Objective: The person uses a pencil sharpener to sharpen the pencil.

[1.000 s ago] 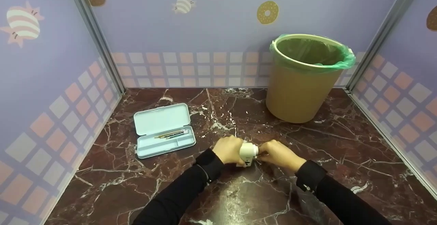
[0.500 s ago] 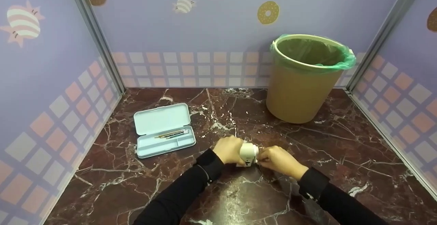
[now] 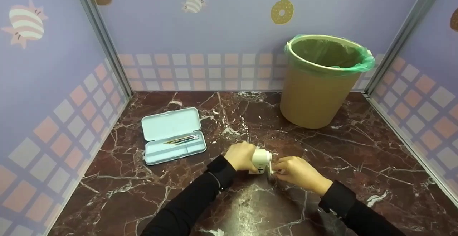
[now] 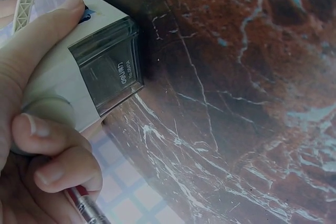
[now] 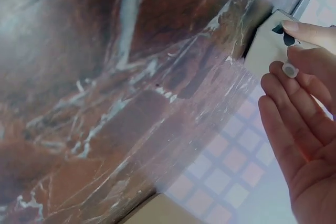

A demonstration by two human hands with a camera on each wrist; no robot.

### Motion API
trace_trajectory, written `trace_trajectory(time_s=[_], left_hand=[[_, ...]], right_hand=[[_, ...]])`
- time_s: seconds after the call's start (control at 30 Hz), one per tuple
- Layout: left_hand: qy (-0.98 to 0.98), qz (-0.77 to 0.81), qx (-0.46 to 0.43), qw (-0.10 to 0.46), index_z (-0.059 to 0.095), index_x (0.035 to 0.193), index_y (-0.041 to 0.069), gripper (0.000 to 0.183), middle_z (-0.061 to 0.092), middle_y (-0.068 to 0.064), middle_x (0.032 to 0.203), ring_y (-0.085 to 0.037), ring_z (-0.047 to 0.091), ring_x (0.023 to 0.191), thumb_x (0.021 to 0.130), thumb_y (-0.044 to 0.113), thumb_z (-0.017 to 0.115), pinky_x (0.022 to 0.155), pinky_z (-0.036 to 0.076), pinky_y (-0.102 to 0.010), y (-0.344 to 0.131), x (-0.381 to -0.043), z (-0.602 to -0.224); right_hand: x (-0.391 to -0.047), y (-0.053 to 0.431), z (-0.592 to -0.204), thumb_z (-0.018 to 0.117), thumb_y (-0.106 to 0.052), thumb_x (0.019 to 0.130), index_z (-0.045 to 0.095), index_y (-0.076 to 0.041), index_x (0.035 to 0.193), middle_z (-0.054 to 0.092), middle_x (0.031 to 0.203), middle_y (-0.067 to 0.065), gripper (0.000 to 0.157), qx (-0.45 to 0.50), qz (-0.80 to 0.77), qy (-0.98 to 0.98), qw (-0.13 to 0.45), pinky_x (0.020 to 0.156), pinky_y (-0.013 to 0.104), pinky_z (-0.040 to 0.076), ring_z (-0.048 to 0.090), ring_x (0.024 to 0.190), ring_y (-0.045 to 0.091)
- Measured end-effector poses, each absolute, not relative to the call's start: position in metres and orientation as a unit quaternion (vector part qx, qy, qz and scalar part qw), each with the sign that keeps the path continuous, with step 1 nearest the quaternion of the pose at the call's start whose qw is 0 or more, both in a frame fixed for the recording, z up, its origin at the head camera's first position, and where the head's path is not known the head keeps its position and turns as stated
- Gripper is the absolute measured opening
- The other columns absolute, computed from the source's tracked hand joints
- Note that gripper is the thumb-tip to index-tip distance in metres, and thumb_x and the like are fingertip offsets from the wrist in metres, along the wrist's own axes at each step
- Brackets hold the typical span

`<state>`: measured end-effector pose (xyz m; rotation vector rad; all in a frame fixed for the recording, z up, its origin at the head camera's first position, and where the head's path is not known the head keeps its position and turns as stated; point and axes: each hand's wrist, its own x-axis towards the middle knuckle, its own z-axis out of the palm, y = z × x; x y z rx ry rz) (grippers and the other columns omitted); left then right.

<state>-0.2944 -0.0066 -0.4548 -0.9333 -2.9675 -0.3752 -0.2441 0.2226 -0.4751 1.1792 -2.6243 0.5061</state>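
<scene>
A white hand-crank pencil sharpener (image 3: 260, 160) stands on the marbled tabletop. My left hand (image 3: 241, 156) grips its body, with the thumb across the top in the left wrist view. A clear shavings drawer (image 4: 110, 69) shows there. Under my curled left fingers, a pencil's silver-and-red end (image 4: 86, 207) sticks out; the rest of it is hidden. My right hand (image 3: 300, 172) pinches the knob (image 5: 290, 70) of the crank (image 4: 24, 10) between thumb and index finger. The crank arm points downward in the head view.
To the left lies an opened light-blue pencil case (image 3: 171, 125) with several pencils (image 3: 181, 140) in it. A tan bin (image 3: 311, 100) lined with a green bag (image 3: 366, 62) stands at the back right. Patterned walls (image 3: 229, 24) border the table.
My right hand has shifted down and slightly right with the crank, which has turned to point downward. The left hand and the sharpener stay in place.
</scene>
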Motion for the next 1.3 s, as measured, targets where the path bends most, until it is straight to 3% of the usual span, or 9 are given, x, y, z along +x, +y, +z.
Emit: trace_trajectory(time_s=[0.3, 0.47, 0.7, 1.0, 1.3], left_hand=[[-0.947, -0.106, -0.303, 0.004, 0.072, 0.089, 0.009, 0.043, 0.076, -0.006, 0.086, -0.024, 0.072, 0.077, 0.062, 0.032, 0.095, 0.066, 0.06, -0.038, -0.004, -0.294, -0.453], [-0.944, -0.102, -0.313, 0.002, 0.072, 0.091, 0.009, 0.043, 0.076, -0.006, 0.088, -0.024, 0.072, 0.079, 0.061, 0.031, 0.095, 0.068, 0.06, -0.038, -0.005, -0.294, -0.451], [-0.942, -0.105, -0.318, -0.004, 0.072, 0.087, 0.01, 0.039, 0.076, -0.005, 0.085, -0.022, 0.07, 0.075, 0.061, 0.028, 0.094, 0.067, 0.06, -0.036, -0.004, -0.297, -0.452], [-0.943, -0.102, -0.318, -0.005, 0.072, 0.088, 0.011, 0.039, 0.076, -0.004, 0.085, -0.021, 0.071, 0.076, 0.061, 0.03, 0.094, 0.068, 0.06, -0.038, -0.005, -0.3, -0.455], [-0.942, -0.112, -0.316, -0.006, 0.073, 0.089, 0.011, 0.041, 0.077, -0.005, 0.085, -0.023, 0.073, 0.077, 0.06, 0.031, 0.095, 0.069, 0.061, -0.039, -0.005, -0.299, -0.456]], right_hand=[[-0.243, 0.227, -0.451, 0.083, -0.006, 0.078, 0.078, -0.008, 0.098, 0.076, 0.09, 0.004, 0.02, 0.404, 0.194, -0.879, 0.164, 0.072, 0.03, 0.061, 0.071, 0.076, 0.014], [-0.253, 0.225, -0.433, 0.083, -0.008, 0.08, 0.079, -0.008, 0.098, 0.077, 0.092, 0.004, 0.018, 0.378, 0.195, -0.886, 0.187, 0.074, 0.033, 0.062, 0.073, 0.079, 0.016], [-0.269, 0.224, -0.433, 0.082, -0.008, 0.083, 0.08, -0.009, 0.1, 0.079, 0.095, 0.005, 0.017, 0.344, 0.192, -0.898, 0.194, 0.08, 0.038, 0.062, 0.075, 0.086, 0.02], [-0.283, 0.22, -0.44, 0.08, -0.008, 0.085, 0.08, -0.006, 0.1, 0.079, 0.093, 0.007, 0.015, 0.325, 0.201, -0.903, 0.196, 0.074, 0.036, 0.061, 0.075, 0.08, 0.02], [-0.297, 0.217, -0.457, 0.076, -0.007, 0.089, 0.08, -0.004, 0.103, 0.078, 0.097, 0.01, 0.016, 0.297, 0.205, -0.919, 0.156, 0.075, 0.035, 0.062, 0.076, 0.083, 0.022]])
